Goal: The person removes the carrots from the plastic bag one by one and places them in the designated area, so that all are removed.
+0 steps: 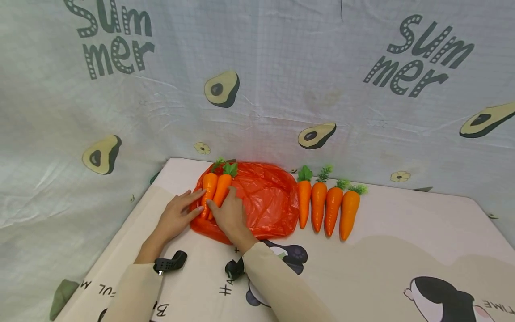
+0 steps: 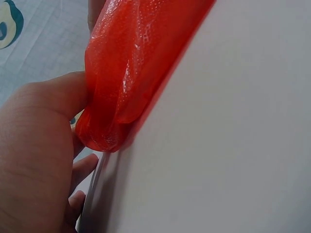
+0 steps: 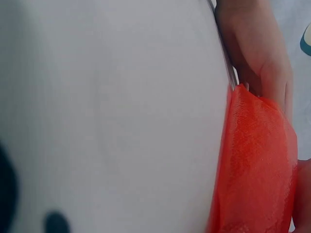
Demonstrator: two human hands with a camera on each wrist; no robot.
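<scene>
Red plastic bag: uncovered stretch right of the right hand, room to reach. Bag's left side: obstructed by two carrots and left hand. Right flank: four carrots, close-set row. Beyond row: broad open tabletop. Behind: cloth.

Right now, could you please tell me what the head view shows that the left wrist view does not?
Only the head view shows two carrots at the left end of the red bag and four more carrots to its right.
Only the left wrist view shows the red bag's side in low close-up.
Both share the red bag, left hand, tabletop and avocado-print cloth.
</scene>
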